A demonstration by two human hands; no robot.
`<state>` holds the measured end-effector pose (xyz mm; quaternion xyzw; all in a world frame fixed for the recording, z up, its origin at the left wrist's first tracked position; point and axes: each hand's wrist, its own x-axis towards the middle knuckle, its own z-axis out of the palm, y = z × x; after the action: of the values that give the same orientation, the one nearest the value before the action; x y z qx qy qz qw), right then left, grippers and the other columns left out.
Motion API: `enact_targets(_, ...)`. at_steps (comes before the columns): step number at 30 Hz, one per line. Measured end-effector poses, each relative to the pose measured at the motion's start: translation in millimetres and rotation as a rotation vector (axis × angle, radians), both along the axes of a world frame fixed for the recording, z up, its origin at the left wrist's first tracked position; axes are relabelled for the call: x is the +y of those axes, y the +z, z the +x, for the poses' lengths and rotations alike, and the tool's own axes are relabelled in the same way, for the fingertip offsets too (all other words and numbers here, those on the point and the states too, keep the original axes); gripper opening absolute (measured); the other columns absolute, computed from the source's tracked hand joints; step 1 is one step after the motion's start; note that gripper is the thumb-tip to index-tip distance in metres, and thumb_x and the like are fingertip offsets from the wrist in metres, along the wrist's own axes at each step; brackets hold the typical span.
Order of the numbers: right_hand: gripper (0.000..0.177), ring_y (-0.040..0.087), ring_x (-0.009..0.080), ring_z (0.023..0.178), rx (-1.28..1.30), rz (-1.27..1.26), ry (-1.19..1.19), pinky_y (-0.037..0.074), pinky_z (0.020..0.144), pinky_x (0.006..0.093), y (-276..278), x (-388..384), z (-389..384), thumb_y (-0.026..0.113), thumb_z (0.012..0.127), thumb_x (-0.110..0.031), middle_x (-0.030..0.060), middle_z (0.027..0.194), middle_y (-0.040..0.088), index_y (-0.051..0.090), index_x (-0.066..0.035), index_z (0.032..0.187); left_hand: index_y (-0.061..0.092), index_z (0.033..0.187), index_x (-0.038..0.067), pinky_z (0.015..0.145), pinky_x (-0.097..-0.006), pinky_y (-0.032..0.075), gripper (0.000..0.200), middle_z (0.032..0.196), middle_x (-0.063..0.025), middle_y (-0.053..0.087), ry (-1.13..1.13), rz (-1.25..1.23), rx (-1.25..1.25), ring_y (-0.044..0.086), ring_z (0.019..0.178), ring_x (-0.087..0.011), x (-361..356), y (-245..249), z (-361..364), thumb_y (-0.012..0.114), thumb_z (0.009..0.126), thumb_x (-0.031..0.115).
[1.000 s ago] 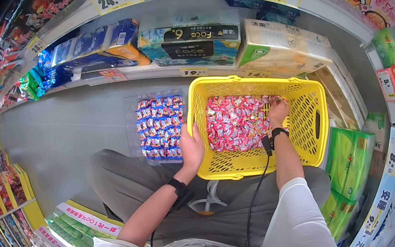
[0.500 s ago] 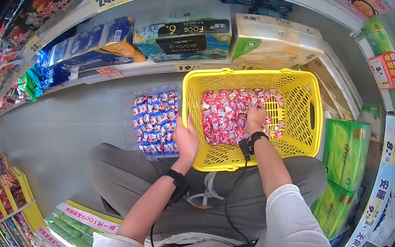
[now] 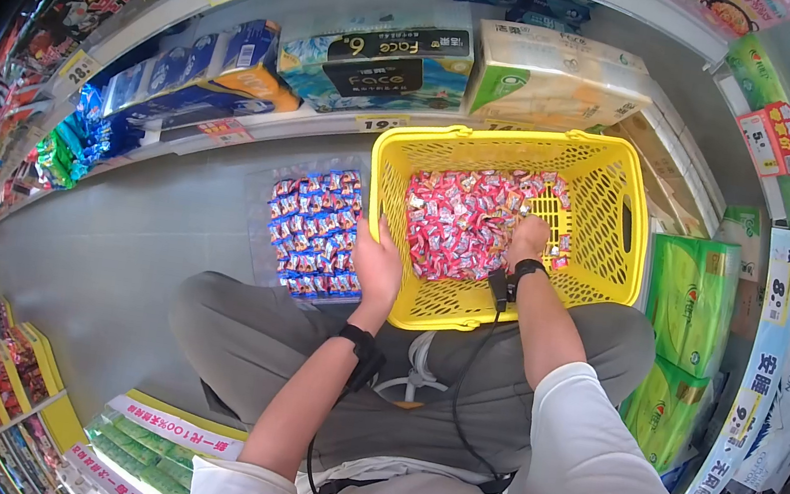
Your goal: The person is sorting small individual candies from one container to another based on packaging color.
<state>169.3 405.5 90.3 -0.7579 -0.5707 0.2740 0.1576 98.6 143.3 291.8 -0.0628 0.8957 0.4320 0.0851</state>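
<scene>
In front of my crossed legs stands a yellow plastic shopping basket [image 3: 636,165] with perforated walls. Pink-wrapped candies [image 3: 454,225] cover most of its floor, and the bare grid shows toward the right. My left hand [image 3: 376,270] is wrapped round the basket's left rim, thumb on the inner side. Inside the basket, my right hand [image 3: 529,238] is closed at the right edge of the candies; whatever its fingers hold is hidden. Left of the basket, a clear tray [image 3: 263,229] holds rows of blue-and-red wrapped candies [image 3: 316,231].
A low shelf behind the basket carries tissue packs [image 3: 375,67] and price tags. Green tissue packs [image 3: 688,303] stand close on the right. Grey floor [image 3: 133,241] extends to the left, with snack racks [image 3: 25,367] beyond it. A cable [image 3: 461,388] runs from my right wrist across my lap.
My right hand has moved slightly right and down within the basket. My left hand stays on the rim. The view has shifted a little.
</scene>
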Motion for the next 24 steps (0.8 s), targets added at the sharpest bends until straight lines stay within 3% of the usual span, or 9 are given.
enact_targets(2,0.024,0.062,0.0233,0.058,0.276,-0.235,0.209,0.045,0.049,0.0370,-14,8,8,0.050,0.083,-0.016,0.0136,0.070,0.063,0.064,0.002,0.079,0.055,0.102,-0.003,0.067,-0.0464,0.047,0.024,0.084,-0.0251,0.064,-0.006,-0.016,0.013,0.063,0.078,-0.0427,0,-2,0,0.049,0.100,0.020)
enact_targets(6,0.021,0.059,0.0219,0.056,0.111,-0.369,0.316,0.043,0.048,0.0353,-7,2,6,0.055,0.079,-0.017,0.0123,0.067,0.062,0.064,0.002,0.081,0.052,0.097,-0.004,0.067,-0.0524,0.044,0.023,0.082,-0.0293,0.061,-0.010,-0.032,0.029,0.058,0.079,-0.0489,1,1,0,0.050,0.099,0.019)
enact_targets(9,0.053,0.061,0.0400,0.110,0.073,-0.520,0.238,0.048,0.092,0.0440,-27,-7,7,0.059,0.081,-0.038,0.0262,0.115,0.065,0.066,0.007,0.108,0.052,0.097,-0.004,0.068,-0.0532,0.043,0.023,0.082,-0.0298,0.060,-0.002,-0.027,0.023,0.058,0.080,-0.0495,1,-1,1,0.050,0.099,0.019)
enact_targets(10,0.057,0.060,0.0392,0.113,0.087,-0.583,0.231,0.047,0.095,0.0427,-25,-6,7,0.063,0.080,-0.040,0.0267,0.119,0.063,0.064,0.007,0.112,0.052,0.097,-0.004,0.068,-0.0532,0.043,0.023,0.082,-0.0298,0.060,-0.001,-0.027,0.023,0.058,0.080,-0.0495,1,-2,1,0.050,0.099,0.019)
enact_targets(11,0.057,0.060,0.0392,0.113,0.086,-0.584,0.232,0.047,0.095,0.0427,-24,-7,6,0.063,0.080,-0.040,0.0267,0.119,0.063,0.064,0.007,0.112,0.053,0.098,-0.004,0.068,-0.0508,0.045,0.024,0.083,-0.0282,0.061,-0.009,-0.035,0.048,0.060,0.079,-0.0473,1,-4,1,0.050,0.100,0.019)
enact_targets(13,0.019,0.052,0.0167,0.058,0.145,-0.496,0.308,0.041,0.051,0.0345,-44,-8,8,0.067,0.081,-0.019,0.0057,0.070,0.058,0.063,-0.001,0.084,0.054,0.099,-0.003,0.067,-0.0484,0.046,0.024,0.084,-0.0266,0.063,-0.018,-0.047,0.072,0.061,0.079,-0.0451,-1,-6,0,0.050,0.100,0.020)
enact_targets(20,0.014,0.050,0.0160,0.058,0.182,-0.604,0.330,0.040,0.050,0.0342,-5,-14,4,0.068,0.081,-0.012,0.0059,0.070,0.059,0.063,0.000,0.084,0.054,0.098,-0.003,0.067,-0.0495,0.046,0.024,0.082,-0.0276,0.062,-0.007,-0.079,0.046,0.061,0.078,-0.0458,-1,-7,1,0.050,0.100,0.020)
enact_targets(22,0.048,0.066,0.0311,0.097,0.124,-0.641,0.398,0.052,0.075,0.0405,11,-15,1,0.068,0.077,-0.025,0.0214,0.106,0.068,0.061,0.008,0.112,0.054,0.098,-0.003,0.067,-0.0498,0.046,0.024,0.082,-0.0277,0.062,-0.009,-0.083,0.048,0.061,0.078,-0.0458,-1,-7,-1,0.050,0.100,0.021)
enact_targets(24,0.046,0.066,0.0313,0.094,0.164,-0.609,0.302,0.051,0.073,0.0412,31,-23,-9,0.063,0.079,-0.024,0.0209,0.103,0.068,0.061,0.008,0.111,0.051,0.095,-0.003,0.067,-0.0539,0.045,0.024,0.081,-0.0293,0.061,0.000,-0.032,0.027,0.059,0.078,-0.0491,1,-7,1,0.051,0.099,0.020)
